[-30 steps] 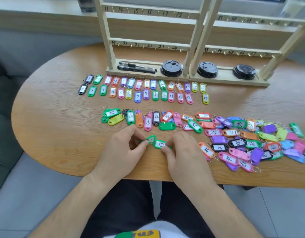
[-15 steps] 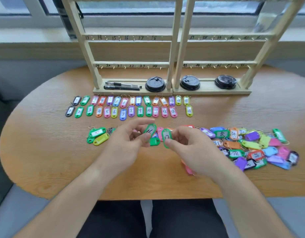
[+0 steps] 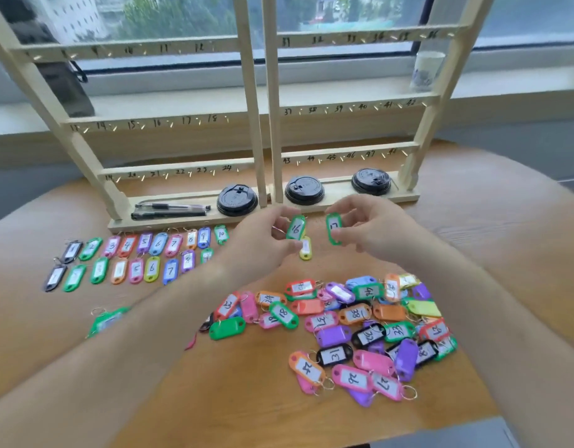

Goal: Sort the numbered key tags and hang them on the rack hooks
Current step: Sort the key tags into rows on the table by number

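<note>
Since the earlier frames both hands have lifted off the near part of the table and gone forward toward the rack's base, each taking a green tag along. The left hand (image 3: 263, 240) pinches the green tag marked 16 (image 3: 296, 227) between thumb and fingertips, label toward the camera and roughly upright. The right hand (image 3: 372, 227) pinches the green tag marked 17 (image 3: 333, 228) the same way, just beside the first and apart from it. Under tag 16 a yellow tag (image 3: 305, 250) lies on the wooden table (image 3: 246, 399). To the left lie two rows of sorted tags (image 3: 143, 253) with low numbers, the left forearm crossing their right end. Nearer the camera, on the right, sits the loose pile of mixed tags (image 3: 360, 324). Behind the hands stands the wooden rack (image 3: 250, 124), its rails carrying numbered hooks; on its base lie dark pens (image 3: 169, 210) and three black lids (image 3: 237, 200). A paper cup (image 3: 426, 71) stands on the windowsill.
</note>
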